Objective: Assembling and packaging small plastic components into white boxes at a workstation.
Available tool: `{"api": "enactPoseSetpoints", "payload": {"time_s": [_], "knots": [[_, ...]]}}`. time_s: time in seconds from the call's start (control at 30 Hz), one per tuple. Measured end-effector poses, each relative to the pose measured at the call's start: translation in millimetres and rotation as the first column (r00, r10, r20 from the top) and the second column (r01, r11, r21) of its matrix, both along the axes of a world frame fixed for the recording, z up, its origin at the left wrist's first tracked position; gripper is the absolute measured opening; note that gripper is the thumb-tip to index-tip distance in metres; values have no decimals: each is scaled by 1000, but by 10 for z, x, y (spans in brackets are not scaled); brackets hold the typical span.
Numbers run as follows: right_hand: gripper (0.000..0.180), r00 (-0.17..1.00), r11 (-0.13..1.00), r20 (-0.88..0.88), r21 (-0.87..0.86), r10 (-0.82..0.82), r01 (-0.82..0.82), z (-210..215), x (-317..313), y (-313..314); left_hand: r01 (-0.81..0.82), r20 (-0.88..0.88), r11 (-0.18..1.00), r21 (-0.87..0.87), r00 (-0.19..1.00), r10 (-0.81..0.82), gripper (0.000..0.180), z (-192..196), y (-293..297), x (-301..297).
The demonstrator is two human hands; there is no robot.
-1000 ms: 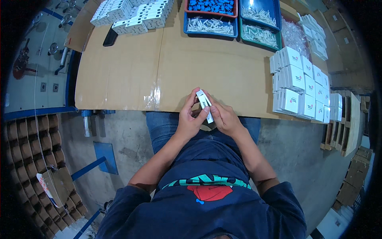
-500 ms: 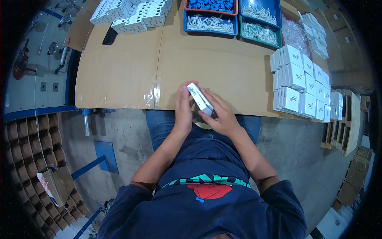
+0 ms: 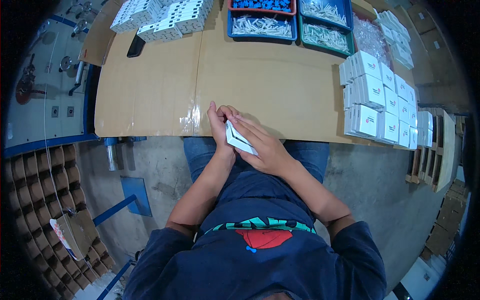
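A small white carton (image 3: 242,144) sits tilted between my two hands, just in front of the table's near edge. My left hand (image 3: 220,131) closes on its left side, thumb side up. From the right, my right hand (image 3: 267,149) wraps over the carton, its fingers lying across the top and meeting those of the left. A dark slit runs along the carton's visible edge, and the rest of it is covered by my fingers.
Stacked white cartons (image 3: 372,92) stand at the table's right. At the back are blue (image 3: 262,37) and green (image 3: 327,48) trays of white plugs, a red tray of blue parts (image 3: 262,6), clear plastic bags (image 3: 370,40), more white boxes (image 3: 172,25) and a black phone (image 3: 136,46).
The carton has moved slightly left and down and turned over in my hands. My right hand now covers more of it, and my left hand has shifted left.
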State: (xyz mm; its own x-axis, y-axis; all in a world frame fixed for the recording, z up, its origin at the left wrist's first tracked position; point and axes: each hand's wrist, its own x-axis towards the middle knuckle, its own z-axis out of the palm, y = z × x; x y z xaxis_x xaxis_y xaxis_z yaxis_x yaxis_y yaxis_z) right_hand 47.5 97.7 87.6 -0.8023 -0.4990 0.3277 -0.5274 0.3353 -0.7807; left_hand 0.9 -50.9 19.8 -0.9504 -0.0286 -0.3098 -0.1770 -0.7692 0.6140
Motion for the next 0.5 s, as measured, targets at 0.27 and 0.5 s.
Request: {"api": "enactPoseSetpoints", "payload": {"time_s": [0.27, 0.5], "knots": [[74, 998, 999, 54, 28, 18, -20, 52, 38, -44, -15, 93, 982, 189, 996, -2, 61, -43, -68, 35], [78, 992, 990, 119, -138, 51, -34, -4, 7, 99, 62, 139, 842, 536, 977, -160, 48, -7, -88, 111]]}}
